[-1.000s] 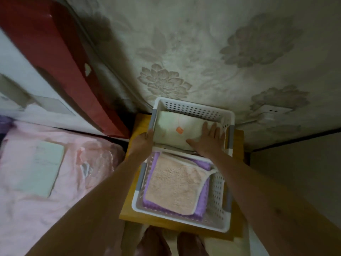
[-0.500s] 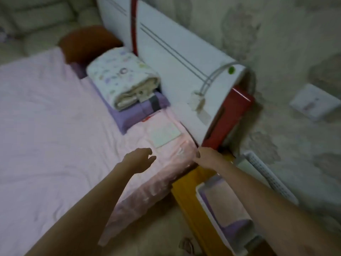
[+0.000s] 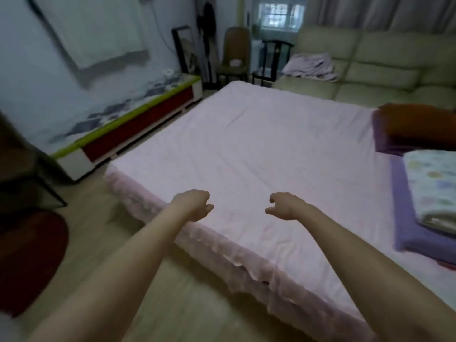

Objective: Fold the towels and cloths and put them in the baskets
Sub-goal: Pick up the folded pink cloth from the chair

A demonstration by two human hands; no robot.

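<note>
Above the bed (image 3: 259,149), both hands, left hand (image 3: 195,206) and right hand (image 3: 283,206), hang loosely curled, holding nothing. No towel lies near; the next step is probably fetching the cloth pile (image 3: 311,66) from the sofa (image 3: 370,58).

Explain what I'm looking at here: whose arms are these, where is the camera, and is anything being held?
No machine here: a person wears a camera on the head, looking forward and down, so the two bare arms are their own. The left hand and right hand hover over the near edge of a bed with a pink sheet, fingers loosely curled, holding nothing. At the right lie a folded patterned blanket on a purple pad and an orange pillow. A crumpled cloth lies on the sofa behind. No baskets show.
</note>
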